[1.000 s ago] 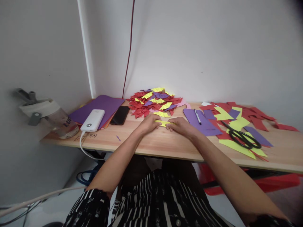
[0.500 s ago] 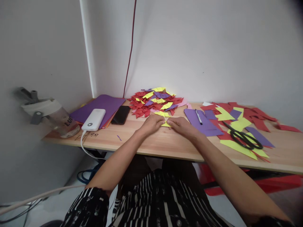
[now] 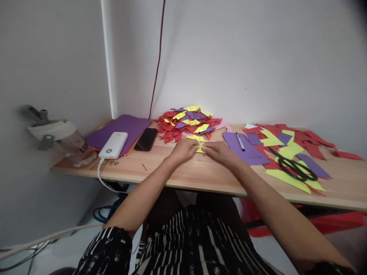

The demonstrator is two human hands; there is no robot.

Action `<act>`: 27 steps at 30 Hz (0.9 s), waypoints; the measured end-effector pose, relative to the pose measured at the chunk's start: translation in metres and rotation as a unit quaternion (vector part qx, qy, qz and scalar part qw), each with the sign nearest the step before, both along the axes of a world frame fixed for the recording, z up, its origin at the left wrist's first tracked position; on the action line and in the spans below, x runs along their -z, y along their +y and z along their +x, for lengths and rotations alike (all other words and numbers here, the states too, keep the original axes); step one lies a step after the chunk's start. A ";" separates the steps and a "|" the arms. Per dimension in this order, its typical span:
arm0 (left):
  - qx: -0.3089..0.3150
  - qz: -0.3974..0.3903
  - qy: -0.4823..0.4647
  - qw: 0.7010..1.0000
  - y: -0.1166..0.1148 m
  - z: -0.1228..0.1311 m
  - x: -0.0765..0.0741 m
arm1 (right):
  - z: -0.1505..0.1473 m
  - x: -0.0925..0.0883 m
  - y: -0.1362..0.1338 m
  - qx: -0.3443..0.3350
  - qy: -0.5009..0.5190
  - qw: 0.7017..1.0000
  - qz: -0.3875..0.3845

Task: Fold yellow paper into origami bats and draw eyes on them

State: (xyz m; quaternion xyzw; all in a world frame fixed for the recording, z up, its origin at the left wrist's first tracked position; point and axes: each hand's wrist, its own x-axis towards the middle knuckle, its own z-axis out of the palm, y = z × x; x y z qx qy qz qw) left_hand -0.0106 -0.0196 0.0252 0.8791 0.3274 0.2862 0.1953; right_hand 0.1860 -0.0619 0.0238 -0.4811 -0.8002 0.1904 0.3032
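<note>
Yellow paper; pile (folded) behind.

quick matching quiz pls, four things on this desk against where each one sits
1 scissors
2 pen
3 phone
4 yellow piece

a on the purple sheet right of centre
b between the left hand and right hand
c handles on yellow scraps, far right
d beside the power bank

Pairs: 1-c, 2-a, 3-d, 4-b

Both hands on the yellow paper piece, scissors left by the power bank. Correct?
No: head view shows the scissors at the right, on paper scraps, not by the power bank. Left hand and right hand do touch the yellow paper piece.
</note>
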 end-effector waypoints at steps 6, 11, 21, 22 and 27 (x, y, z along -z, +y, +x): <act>0.000 0.010 0.003 1.000 -0.002 0.004 0.002 | -0.006 -0.001 -0.002 0.002 -0.002 1.000 0.023; -0.002 0.006 -0.006 1.000 0.000 0.006 0.002 | -0.007 0.001 0.000 0.004 -0.007 0.999 0.031; -0.032 -0.056 -0.027 0.998 0.007 -0.001 -0.001 | 0.000 0.001 0.003 0.040 -0.002 0.999 0.017; -0.037 -0.066 -0.029 0.997 0.006 -0.002 -0.001 | 0.001 0.001 0.003 0.042 -0.001 0.999 0.012; -0.062 -0.102 -0.040 0.992 0.007 -0.004 -0.003 | 0.001 0.000 0.003 0.061 0.007 0.998 -0.008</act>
